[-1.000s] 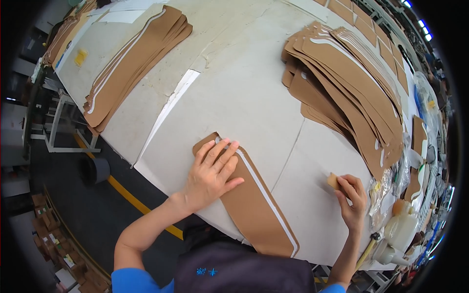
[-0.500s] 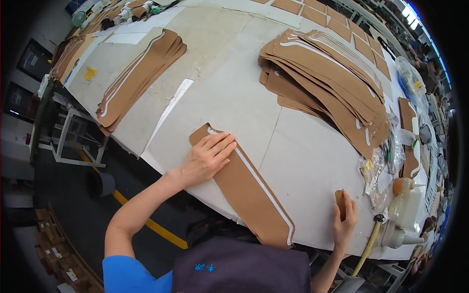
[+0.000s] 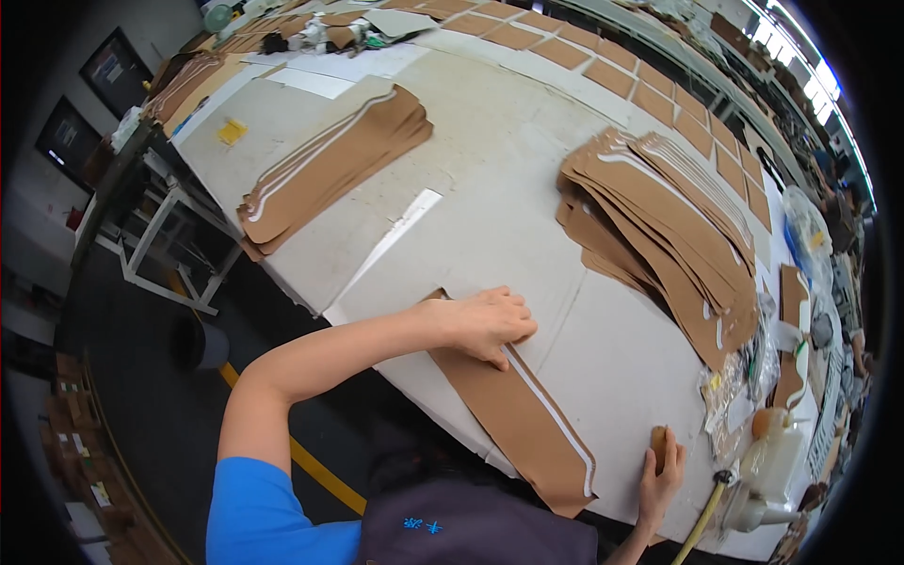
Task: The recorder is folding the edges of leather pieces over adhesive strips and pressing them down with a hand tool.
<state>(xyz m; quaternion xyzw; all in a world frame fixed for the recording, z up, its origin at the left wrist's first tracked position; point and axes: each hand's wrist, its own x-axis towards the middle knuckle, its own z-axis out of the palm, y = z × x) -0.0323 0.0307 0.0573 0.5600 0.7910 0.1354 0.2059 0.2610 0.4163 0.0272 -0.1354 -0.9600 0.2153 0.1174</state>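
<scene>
A long brown panel [image 3: 513, 405], leather-like, with a white strip along its far edge, lies slanted on the pale table and overhangs its near edge. My left hand [image 3: 485, 325] is across its upper end, fingers curled and closed at the striped edge, thumb bent down on the panel; the fingertips are partly hidden. Farther right, my right hand [image 3: 662, 482] is closed around a small brown block [image 3: 657, 439], held upright at the tabletop.
A fanned stack of brown panels [image 3: 669, 226] lies at the far right, a smaller stack [image 3: 330, 174] at the far left. Between them is a white strip [image 3: 391, 240]. A translucent bottle [image 3: 767, 452], a yellow hose [image 3: 702, 523] and crumpled plastic [image 3: 725, 395] occupy the right edge.
My left hand has gone from lying flat on the panel to curled fingers at its far edge, its forearm reaching further across. My right hand keeps the block. The whole view has shifted.
</scene>
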